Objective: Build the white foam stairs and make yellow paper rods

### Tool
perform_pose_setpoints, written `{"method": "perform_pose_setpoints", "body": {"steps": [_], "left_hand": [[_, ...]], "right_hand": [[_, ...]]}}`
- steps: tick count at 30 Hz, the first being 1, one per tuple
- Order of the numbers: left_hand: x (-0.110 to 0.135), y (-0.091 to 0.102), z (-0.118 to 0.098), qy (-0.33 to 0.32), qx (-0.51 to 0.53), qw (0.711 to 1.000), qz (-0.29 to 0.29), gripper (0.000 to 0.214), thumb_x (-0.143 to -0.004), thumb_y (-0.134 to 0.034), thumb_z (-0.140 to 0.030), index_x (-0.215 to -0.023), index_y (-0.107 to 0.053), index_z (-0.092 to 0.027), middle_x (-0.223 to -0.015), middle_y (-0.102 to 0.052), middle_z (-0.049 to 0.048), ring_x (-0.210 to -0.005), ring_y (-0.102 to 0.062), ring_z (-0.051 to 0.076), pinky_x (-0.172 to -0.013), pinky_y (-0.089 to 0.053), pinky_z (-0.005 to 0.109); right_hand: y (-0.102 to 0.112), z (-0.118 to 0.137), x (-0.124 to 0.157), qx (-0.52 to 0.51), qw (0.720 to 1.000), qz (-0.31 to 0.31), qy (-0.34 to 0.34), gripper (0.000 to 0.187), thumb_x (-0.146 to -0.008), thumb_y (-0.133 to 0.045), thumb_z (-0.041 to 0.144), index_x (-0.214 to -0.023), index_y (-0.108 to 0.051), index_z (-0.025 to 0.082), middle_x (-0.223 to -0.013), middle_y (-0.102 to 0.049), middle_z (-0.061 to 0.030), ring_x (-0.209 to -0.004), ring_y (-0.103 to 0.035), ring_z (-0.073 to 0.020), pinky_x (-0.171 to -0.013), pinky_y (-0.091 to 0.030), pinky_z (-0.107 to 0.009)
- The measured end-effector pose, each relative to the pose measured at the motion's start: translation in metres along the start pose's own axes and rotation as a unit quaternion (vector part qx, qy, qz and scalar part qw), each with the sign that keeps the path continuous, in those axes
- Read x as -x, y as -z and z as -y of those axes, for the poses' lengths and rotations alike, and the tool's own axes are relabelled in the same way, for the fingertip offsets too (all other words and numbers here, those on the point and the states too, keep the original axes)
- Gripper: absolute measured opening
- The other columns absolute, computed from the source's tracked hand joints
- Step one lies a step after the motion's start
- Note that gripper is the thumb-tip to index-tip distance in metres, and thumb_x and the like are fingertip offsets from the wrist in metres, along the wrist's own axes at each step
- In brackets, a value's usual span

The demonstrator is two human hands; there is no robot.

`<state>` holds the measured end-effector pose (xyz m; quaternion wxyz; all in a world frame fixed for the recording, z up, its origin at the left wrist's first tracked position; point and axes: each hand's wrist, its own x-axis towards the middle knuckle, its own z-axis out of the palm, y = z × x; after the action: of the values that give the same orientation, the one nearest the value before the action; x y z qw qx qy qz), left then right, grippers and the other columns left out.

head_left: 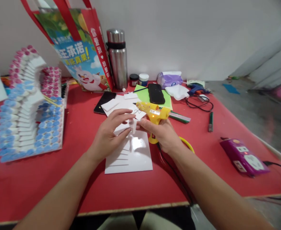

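Observation:
A yellow hot glue gun (pixel 152 111) with a small orange light is gripped in my right hand (pixel 163 132), its nozzle pointing left and a clear glue stick out the back. My left hand (pixel 111 132) is closed at the fingertips on a small white piece (pixel 133 125), with the middle fingers raised. The tips of my right thumb and finger come close to this piece too; whether they touch it is unclear. Beneath both hands lies a white board (pixel 139 161) with several thin dark lines or slits at its left. Loose white pieces (pixel 111 104) lie just beyond.
At the left stands a stepped white model (pixel 30 118) covered in blue and pink round pieces. Behind are a shopping bag (pixel 83 54), a steel flask (pixel 118 60), jars (pixel 143 79) and a phone (pixel 156 93). A purple power strip (pixel 243 156) and a cutter (pixel 210 121) lie right.

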<state>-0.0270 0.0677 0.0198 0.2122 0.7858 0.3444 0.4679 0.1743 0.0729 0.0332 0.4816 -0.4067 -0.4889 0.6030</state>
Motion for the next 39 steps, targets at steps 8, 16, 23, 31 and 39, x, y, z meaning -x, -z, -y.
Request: {"method": "perform_pose_setpoints", "body": {"steps": [8,16,23,31,39], "left_hand": [[0.002,-0.006,-0.004,0.017,0.0,1.0,-0.023,0.04,-0.092,-0.065,-0.013,-0.13,-0.065,-0.027,-0.137,-0.06,0.0104,-0.127,-0.059,0.025,-0.102,-0.057,0.042],[0.005,-0.007,-0.003,0.095,0.184,0.978,0.02,0.068,-0.087,-0.072,-0.017,-0.149,-0.053,-0.034,-0.153,-0.047,0.0087,-0.142,-0.048,0.03,-0.117,-0.048,0.046],[0.003,-0.007,0.002,0.073,0.132,0.988,0.022,0.073,-0.081,-0.082,-0.025,-0.148,-0.054,-0.035,-0.149,-0.052,0.0098,-0.138,-0.052,0.031,-0.113,-0.05,0.047],[0.002,0.005,0.017,0.147,-0.08,0.986,-0.001,0.072,-0.078,-0.081,-0.031,-0.145,-0.055,-0.024,-0.142,-0.056,0.0133,-0.129,-0.056,0.031,-0.105,-0.052,0.05],[0.003,0.007,0.02,0.153,-0.16,0.975,0.01,0.065,-0.077,-0.079,-0.038,-0.136,-0.061,-0.018,-0.136,-0.058,0.0139,-0.127,-0.055,0.033,-0.109,-0.048,0.055]], "right_hand": [[-0.001,0.0,0.004,0.062,0.997,0.024,0.045,0.034,-0.074,-0.087,0.042,-0.085,-0.063,0.02,-0.086,-0.064,0.0008,-0.08,-0.06,-0.0145,-0.072,-0.051,-0.029],[0.003,0.004,0.005,0.15,0.982,0.021,0.109,0.033,-0.075,-0.087,0.04,-0.084,-0.06,0.022,-0.083,-0.061,0.0004,-0.09,-0.062,-0.0197,-0.082,-0.053,-0.036],[0.002,0.006,0.007,0.184,0.978,0.001,0.101,0.03,-0.083,-0.078,0.047,-0.083,-0.063,0.021,-0.08,-0.063,-0.0011,-0.083,-0.064,-0.0203,-0.078,-0.054,-0.037],[0.021,0.009,-0.006,0.114,0.98,-0.142,0.084,0.049,-0.081,-0.069,0.071,-0.078,-0.067,0.022,-0.079,-0.07,-0.005,-0.08,-0.07,-0.0211,-0.075,-0.058,-0.036],[0.019,0.006,-0.009,0.097,0.983,-0.14,0.063,0.046,-0.079,-0.075,0.066,-0.077,-0.068,0.021,-0.076,-0.071,-0.0034,-0.073,-0.069,-0.0182,-0.073,-0.059,-0.034]]}}
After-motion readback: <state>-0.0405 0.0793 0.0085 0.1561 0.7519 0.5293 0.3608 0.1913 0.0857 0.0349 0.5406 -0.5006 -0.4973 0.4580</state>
